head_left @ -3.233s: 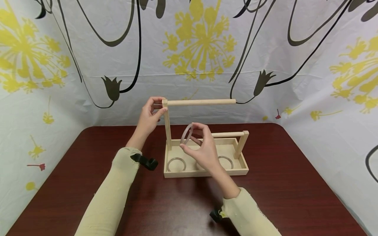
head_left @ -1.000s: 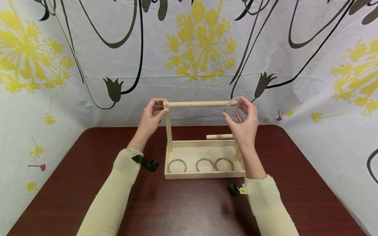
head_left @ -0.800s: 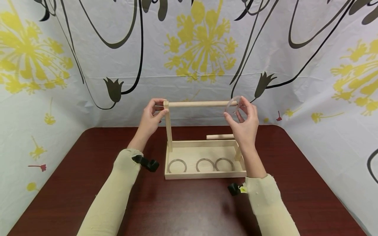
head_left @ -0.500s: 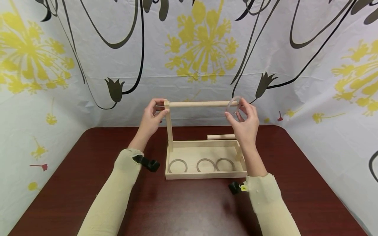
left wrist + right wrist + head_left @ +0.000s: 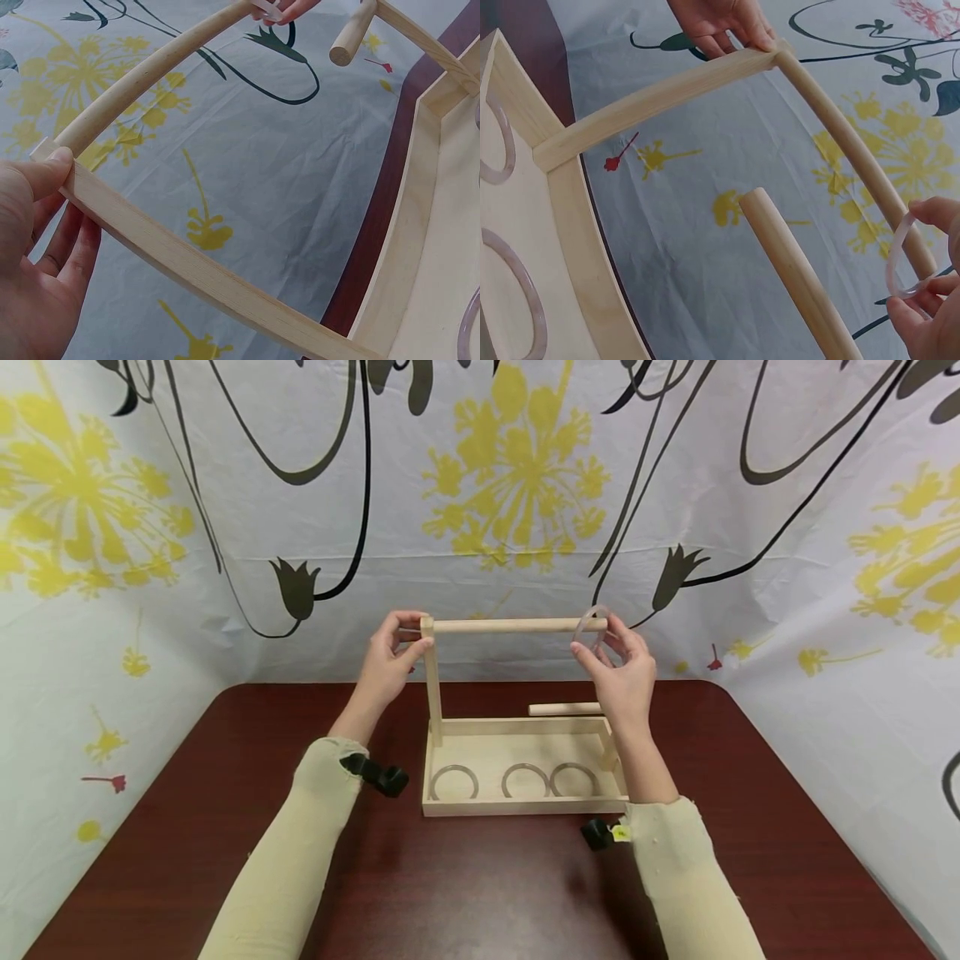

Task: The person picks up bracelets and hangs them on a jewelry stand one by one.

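Over the last three seconds or so, the ring [image 5: 893, 259] moves from above the tray to the free right end of the long rod [image 5: 510, 626]; in the last half second it edges a little further left. The rod's tip now shows between the ring and the right hand [image 5: 628, 668], so the ring looks to be threaded round that end, though whether it rests on the wood is hard to tell. I take this as the point where a held ring becomes one carried by the rod, with its release not yet made.

The right hand pinches the ring's rim between thumb and fingers. The left hand [image 5: 390, 652], in the same place as before, pinches the top of the tall post [image 5: 433, 693], where the rod joins it, and seems to steady the frame.

Below, the tray [image 5: 517, 808] holds three more rings near its front wall: the left ring [image 5: 453, 767] apart, the middle ring [image 5: 525, 766] and the right ring [image 5: 573, 765] side by side, touching or nearly so. The short rod [image 5: 566, 709] sits lower, its right end hidden by the right arm. Under everything is the dark table [image 5: 487, 885]; behind hangs a patterned cloth [image 5: 517, 452].
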Motion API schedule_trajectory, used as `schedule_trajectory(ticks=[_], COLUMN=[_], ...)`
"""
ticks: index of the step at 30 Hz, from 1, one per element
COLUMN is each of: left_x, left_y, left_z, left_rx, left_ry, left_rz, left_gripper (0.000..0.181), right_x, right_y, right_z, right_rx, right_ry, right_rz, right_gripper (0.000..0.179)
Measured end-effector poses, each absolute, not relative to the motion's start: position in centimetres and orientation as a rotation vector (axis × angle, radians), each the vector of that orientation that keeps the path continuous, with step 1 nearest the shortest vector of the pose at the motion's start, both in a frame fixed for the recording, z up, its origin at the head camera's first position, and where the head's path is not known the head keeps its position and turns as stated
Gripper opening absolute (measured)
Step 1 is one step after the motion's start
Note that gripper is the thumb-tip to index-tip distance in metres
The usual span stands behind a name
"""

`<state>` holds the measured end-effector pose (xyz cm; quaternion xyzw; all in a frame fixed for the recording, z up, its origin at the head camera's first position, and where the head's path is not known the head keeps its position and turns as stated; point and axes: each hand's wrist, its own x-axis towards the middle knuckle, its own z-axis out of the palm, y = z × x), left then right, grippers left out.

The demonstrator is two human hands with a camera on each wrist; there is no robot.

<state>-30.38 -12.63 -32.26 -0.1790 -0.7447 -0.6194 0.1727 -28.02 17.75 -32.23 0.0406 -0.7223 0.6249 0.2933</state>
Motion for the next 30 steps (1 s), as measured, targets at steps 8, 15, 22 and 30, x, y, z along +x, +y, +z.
schedule_trajectory(ticks=[8, 15, 22, 30], left_x=[-30.4, -30.4, -30.3, -30.3], left_y=[-12.5, -12.5, -12.6, -12.5], left_z=[-32.2, -32.1, -32.1, -32.1], left_rx=[-0.521, -0.534, -0.531, -0.518], left_ry=[-2.124, -2.112, -2.113, -2.091], left_rz=[-1.755, -1.759, -1.754, -1.784], left_gripper=[0.036, 0.036, 0.036, 0.036], right_x=[-28.1, -28.1, -28.3, -28.4], right_y=[17.5, 17.3, 17.0, 16.1], right_z=[-32.1, -32.0, -31.7, -32.1], right_rx=[0.034, -0.052, -0.118, -0.077], right_ry=[-1.909, -1.929, -1.818, -1.839], right_rz=[1.84, 1.927, 2.19, 2.265], right_gripper=[0.058, 0.053, 0.057, 0.061])
